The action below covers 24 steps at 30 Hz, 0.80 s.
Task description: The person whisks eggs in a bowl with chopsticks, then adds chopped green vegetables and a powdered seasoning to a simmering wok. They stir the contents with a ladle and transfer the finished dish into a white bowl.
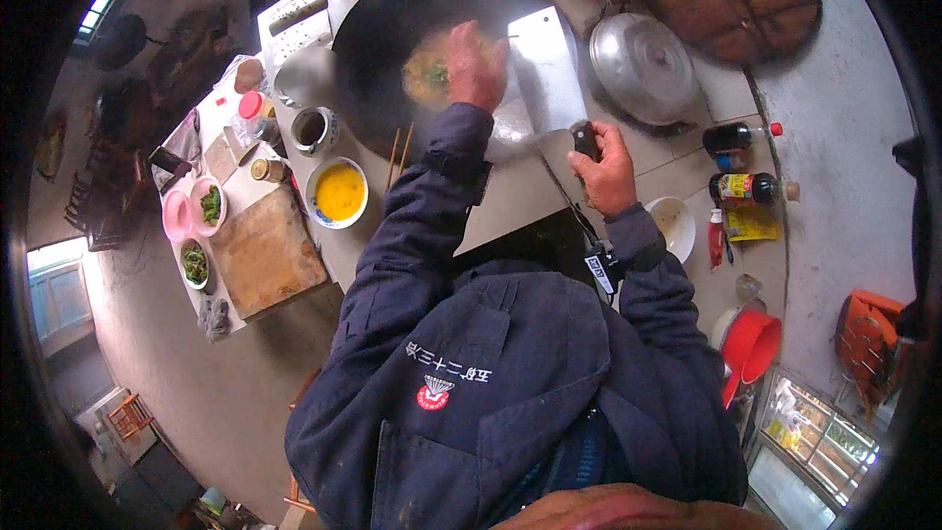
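My right hand (pixel 608 170) grips the dark handle of a cleaver (pixel 543 70). The broad steel blade extends over the right side of a large black wok (pixel 372 18). Over the wok, my left hand (pixel 477 68) is beside the blade, its thumb and fingers apart and nothing visible in them; the underside is hidden. Beneath that hand is brownish food in liquid (pixel 421 77), with chopped greens (pixel 437 73) on it. A pair of chopsticks (pixel 398 154) leans at the near rim. Left of them stands a bowl of yellow beaten egg (pixel 341 192).
A dark-filled cup (pixel 309 129) stands beside the wok. On the left table are a wooden cutting board (pixel 268 254) and dishes of greens (pixel 195 265). To the right are a lidded metal pot (pixel 644 68), sauce bottles (pixel 743 188), a white bowl (pixel 673 227) and a red plastic ladle (pixel 752 347).
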Motion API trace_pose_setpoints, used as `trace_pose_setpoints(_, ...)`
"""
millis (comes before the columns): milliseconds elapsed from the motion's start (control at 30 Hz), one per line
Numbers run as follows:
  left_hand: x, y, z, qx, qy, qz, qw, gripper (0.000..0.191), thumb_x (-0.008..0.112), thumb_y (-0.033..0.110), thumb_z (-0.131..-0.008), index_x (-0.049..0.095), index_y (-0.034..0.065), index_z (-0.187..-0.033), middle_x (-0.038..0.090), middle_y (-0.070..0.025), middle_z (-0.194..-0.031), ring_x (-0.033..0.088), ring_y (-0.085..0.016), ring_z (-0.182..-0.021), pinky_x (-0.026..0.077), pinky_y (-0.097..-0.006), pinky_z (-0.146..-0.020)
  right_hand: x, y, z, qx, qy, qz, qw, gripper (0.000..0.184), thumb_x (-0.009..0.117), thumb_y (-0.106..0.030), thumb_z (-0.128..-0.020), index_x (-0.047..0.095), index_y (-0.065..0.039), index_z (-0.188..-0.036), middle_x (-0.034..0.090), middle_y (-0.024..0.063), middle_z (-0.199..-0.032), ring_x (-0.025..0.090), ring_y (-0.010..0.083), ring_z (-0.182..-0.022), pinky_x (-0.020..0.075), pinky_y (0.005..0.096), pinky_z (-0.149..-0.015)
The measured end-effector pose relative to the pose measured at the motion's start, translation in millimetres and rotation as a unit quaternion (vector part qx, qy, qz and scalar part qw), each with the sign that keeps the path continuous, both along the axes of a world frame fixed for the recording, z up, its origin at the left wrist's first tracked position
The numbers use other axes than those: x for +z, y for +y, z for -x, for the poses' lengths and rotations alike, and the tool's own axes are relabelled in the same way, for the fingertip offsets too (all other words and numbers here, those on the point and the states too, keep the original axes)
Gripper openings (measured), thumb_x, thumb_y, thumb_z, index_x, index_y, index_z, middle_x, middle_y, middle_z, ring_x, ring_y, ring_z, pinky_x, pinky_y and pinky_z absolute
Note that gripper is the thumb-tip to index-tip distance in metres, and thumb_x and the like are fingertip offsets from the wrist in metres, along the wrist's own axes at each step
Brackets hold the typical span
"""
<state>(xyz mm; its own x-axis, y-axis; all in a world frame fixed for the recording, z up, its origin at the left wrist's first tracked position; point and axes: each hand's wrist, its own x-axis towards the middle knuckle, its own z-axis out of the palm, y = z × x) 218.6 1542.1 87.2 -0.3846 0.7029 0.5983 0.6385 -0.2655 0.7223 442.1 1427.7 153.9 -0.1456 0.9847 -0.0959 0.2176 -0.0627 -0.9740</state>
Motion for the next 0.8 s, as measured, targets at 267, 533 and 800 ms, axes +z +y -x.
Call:
trace_pose_setpoints(267, -28, 15, -4, 0.06, -0.042, 0.166, 0.983, 0.056, 0.069, 0.02, -0.082, 0.048, -0.0018, -0.13, 0.052, -0.0225, -0.127, 0.049, -0.037, -0.12, 0.04, -0.044, -0.102, 6, -18, -10, -0.027, -0.048, 0.001, 0.998, 0.046, 0.069, -0.006, -0.079, 0.049, 0.002, -0.119, 0.06, 0.0084, -0.1, 0.058, 0.0158, -0.089, 0.0486, 0.0316, -0.081)
trace_pose_setpoints(533, -5, -12, -9, 0.056, 0.055, 0.07, 0.994, 0.036, 0.072, 0.021, -0.081, 0.06, 0.0082, -0.113, 0.064, -0.017, -0.102, 0.059, -0.036, -0.102, 0.047, -0.0451, -0.089, -2, -36, -33, -0.067, 0.005, 0.024, 0.997, 0.043, 0.063, 0.001, -0.083, 0.046, 0.002, -0.122, 0.057, 0.006, -0.093, 0.055, 0.011, -0.07, 0.0477, 0.0256, -0.062)
trace_pose_setpoints(800, 27, -93, -35, -0.056, -0.089, 0.09, 0.99, 0.025, 0.064, 0.009, -0.086, 0.062, 0.0106, -0.111, 0.065, -0.0151, -0.079, 0.067, -0.034, -0.078, 0.053, -0.0444, -0.073, -1, -97, -67, -0.086, 0.099, 0.013, 0.991, 0.045, 0.063, -0.001, -0.083, 0.045, 0.002, -0.124, 0.058, 0.006, -0.093, 0.056, 0.0117, -0.073, 0.0503, 0.0266, -0.064)
